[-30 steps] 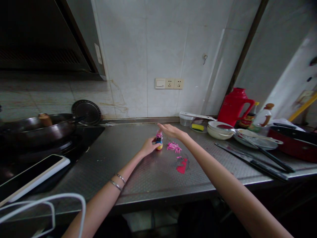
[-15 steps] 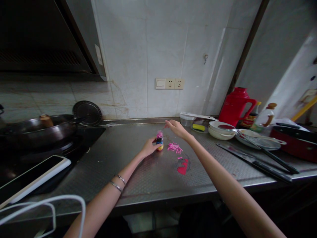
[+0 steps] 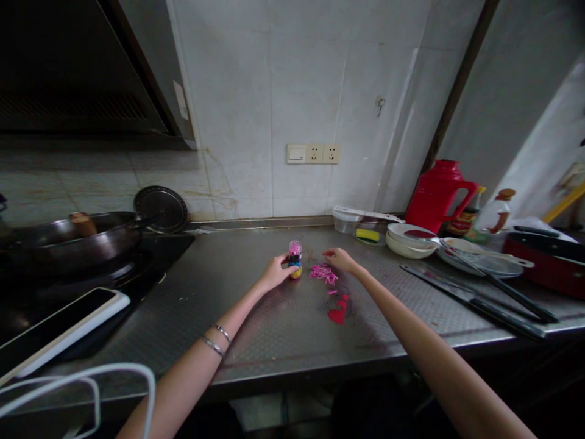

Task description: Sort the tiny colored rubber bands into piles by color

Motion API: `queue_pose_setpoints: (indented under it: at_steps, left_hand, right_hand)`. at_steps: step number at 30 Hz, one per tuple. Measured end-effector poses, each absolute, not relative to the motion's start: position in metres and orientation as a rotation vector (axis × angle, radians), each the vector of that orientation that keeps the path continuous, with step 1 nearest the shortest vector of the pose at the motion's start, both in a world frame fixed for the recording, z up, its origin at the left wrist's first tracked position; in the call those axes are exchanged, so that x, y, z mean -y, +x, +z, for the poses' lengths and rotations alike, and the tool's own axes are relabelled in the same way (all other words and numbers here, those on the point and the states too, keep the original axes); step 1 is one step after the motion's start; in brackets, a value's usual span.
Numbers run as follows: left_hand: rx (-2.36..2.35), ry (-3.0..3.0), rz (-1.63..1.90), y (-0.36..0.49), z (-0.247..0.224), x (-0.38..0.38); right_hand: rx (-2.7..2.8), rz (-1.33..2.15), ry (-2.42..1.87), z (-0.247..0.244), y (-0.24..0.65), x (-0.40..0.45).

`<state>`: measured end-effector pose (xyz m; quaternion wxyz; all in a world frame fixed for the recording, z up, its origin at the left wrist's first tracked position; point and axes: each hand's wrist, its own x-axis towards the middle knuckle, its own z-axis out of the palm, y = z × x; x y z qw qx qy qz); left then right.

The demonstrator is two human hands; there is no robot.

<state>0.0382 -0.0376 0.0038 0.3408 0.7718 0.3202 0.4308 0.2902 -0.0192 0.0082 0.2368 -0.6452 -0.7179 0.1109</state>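
My left hand (image 3: 275, 272) is wrapped round a small clear jar (image 3: 295, 251), holding it upright on the metal counter. Pink bits fill the top of the jar, with dark, blue and yellow layers below. To its right lies a loose pile of thin pink bands (image 3: 323, 274), with one stray piece just in front. My right hand (image 3: 342, 260) is low over the far right edge of this pile, its fingers curled together; their tips are too small to show what is between them. A red heart-shaped patch (image 3: 338, 311) lies nearer the counter's front edge.
On the right stand stacked bowls (image 3: 411, 244), a plate (image 3: 484, 261), a knife (image 3: 470, 302), a red thermos jug (image 3: 436, 198) and a red pot (image 3: 548, 262). Behind my right hand are a plastic tub (image 3: 343, 222) and yellow sponge (image 3: 367, 235). A wok (image 3: 82, 241) occupies the left stove.
My right hand has come down and towards me, from above the counter to beside the pink bands. My left hand and the jar stay in place.
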Motion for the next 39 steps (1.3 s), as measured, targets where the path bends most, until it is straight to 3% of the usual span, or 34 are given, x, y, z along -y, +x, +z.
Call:
queue_pose_setpoints:
  at_steps: [21,39]
  left_hand:
    - [-0.823,2.012,1.123,0.038,0.006,0.039]
    - [-0.835,2.019,1.134,0.038,0.007,0.039]
  right_hand:
    - [2.384,0.594,-1.541,0.024,0.265,0.015]
    - [2.385,0.423,-1.524,0.034,0.268,0.031]
